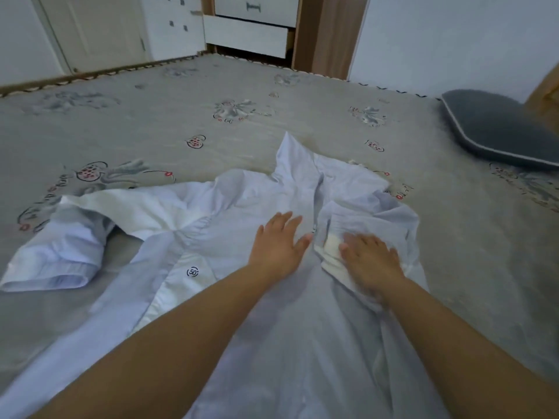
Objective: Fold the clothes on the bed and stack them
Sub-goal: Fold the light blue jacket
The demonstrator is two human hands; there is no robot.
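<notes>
Pressing down flat with both hands on a pale blue shirt (272, 343) that's spread across the bed (151, 122), pretty much in the middle near the front edge. Left hand (276, 246) lies palm-down on the middle of the shirt, fingers straight and a bit spread, not gripping anything. Right hand (370, 261) is just beside it, also palm-down with fingers stretched out, resting on a bunched-up part of the shirt on the right side where a white patch of fabric shows; it's a little blurry, so I can't tell the finger spacing there. One short sleeve (57, 255) flops out to the left, crumpled. A dark grey pillow (499, 125) sits at the far right of the bed, well apart from the shirt. White drawers (251, 31) stand past the far edge.
</notes>
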